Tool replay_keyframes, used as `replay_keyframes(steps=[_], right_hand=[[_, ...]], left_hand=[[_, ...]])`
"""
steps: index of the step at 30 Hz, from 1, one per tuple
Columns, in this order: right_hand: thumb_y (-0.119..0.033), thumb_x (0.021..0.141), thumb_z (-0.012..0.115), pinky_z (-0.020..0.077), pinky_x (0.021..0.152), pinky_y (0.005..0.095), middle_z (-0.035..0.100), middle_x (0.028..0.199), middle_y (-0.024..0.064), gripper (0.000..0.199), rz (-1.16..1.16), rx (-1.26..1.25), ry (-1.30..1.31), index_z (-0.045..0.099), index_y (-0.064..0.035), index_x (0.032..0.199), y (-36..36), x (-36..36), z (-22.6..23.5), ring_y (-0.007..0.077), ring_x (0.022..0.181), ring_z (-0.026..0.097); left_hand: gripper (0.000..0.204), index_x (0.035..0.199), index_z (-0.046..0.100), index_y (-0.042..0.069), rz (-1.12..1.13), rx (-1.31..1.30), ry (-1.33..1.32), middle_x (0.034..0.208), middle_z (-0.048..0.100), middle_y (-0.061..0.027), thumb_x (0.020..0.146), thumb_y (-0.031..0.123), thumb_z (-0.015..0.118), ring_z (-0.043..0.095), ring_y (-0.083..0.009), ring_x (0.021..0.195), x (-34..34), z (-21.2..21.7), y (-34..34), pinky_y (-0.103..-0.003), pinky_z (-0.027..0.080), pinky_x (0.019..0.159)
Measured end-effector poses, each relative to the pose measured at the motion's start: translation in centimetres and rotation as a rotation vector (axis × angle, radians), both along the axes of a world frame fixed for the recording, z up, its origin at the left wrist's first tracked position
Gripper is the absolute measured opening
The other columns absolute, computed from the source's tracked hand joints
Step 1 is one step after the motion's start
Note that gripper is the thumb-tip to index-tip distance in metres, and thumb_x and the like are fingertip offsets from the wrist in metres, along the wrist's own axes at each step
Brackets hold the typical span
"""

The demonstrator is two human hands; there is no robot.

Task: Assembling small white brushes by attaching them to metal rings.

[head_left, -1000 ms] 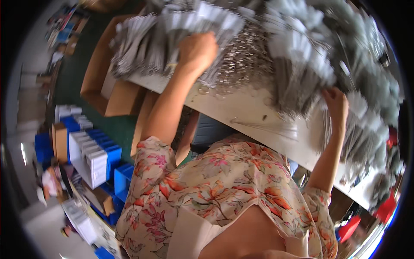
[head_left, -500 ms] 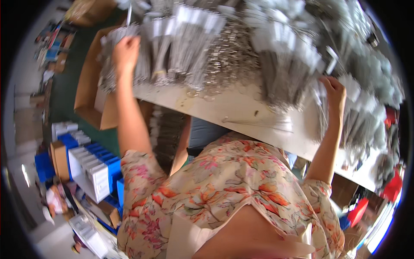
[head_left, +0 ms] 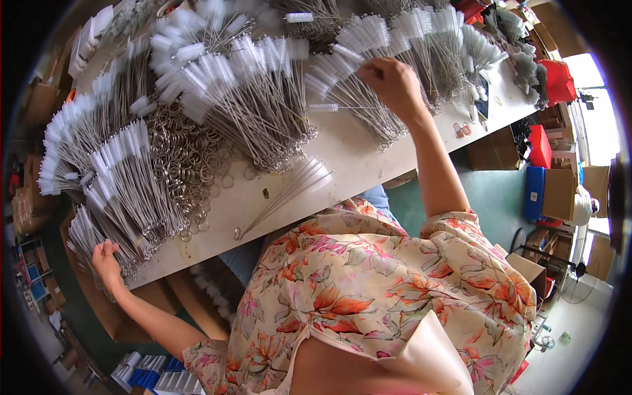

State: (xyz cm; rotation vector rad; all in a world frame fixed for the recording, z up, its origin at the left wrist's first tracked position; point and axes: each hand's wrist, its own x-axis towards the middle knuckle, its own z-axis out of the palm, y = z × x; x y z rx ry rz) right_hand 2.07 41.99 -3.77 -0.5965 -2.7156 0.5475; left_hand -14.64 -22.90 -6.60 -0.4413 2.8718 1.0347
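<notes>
Brushes (head_left: 247,99) with wire stems: where do they lie?

In fanned heaps over the worktop (head_left: 355,161), whose bare surface shows mostly along the front edge.

What sits among the heaps?

A pile of metal rings (head_left: 184,158), left of middle, spilling toward the front edge.

Smaller things?

A thin loose bunch (head_left: 283,197) lies apart, near the front edge.

And the hands?

The right hand (head_left: 395,82) is over brushes toward the right end; the left hand (head_left: 105,262) is against those at the front left corner.

Pinching any?

Both hands' fingers are curled; I cannot tell what they pinch.
</notes>
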Motion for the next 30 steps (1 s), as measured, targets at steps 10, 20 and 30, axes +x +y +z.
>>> replay_keyframes(steps=[10, 20, 30], right_hand=[[-0.019, 0.074, 0.062, 0.0488, 0.062, 0.0325, 0.063, 0.070, 0.0080, 0.014, -0.019, -0.098, 0.270, 0.067, -0.0076, 0.081, 3.9, -1.5, 1.7, 0.0212, 0.064, 0.061], [-0.030, 0.078, 0.058, 0.0477, 0.073, 0.0366, 0.066, 0.084, 0.0070, 0.021, -0.394, 0.043, 0.293, 0.069, -0.0172, 0.090, 24.4, 0.5, 4.1, 0.0231, 0.079, 0.062], [-0.030, 0.081, 0.053, 0.0470, 0.072, 0.0392, 0.066, 0.082, 0.0079, 0.021, -0.454, 0.479, 0.325, 0.067, -0.0153, 0.082, 27.0, 1.0, 5.3, 0.0259, 0.077, 0.063]], left_hand=[[0.027, 0.110, 0.057, -0.001, -0.096, 0.019, 0.869, 0.095, 0.062, -0.0093, 0.091, 0.018, 0.052, 0.058, -0.0126, 0.083, -1.7, 3.9, 5.4, -0.024, 0.047, 0.074], [0.029, 0.109, 0.061, 0.007, 0.006, 0.530, 0.404, 0.068, 0.039, 0.0082, 0.092, 0.028, 0.050, 0.022, 0.0027, 0.047, 1.6, 4.7, 14.0, -0.017, 0.013, 0.039], [0.029, 0.097, 0.059, -0.004, -0.144, 0.959, 0.381, 0.073, 0.047, 0.0018, 0.093, 0.022, 0.049, 0.033, -0.0022, 0.050, 3.3, 4.3, 19.2, -0.016, 0.023, 0.041]])
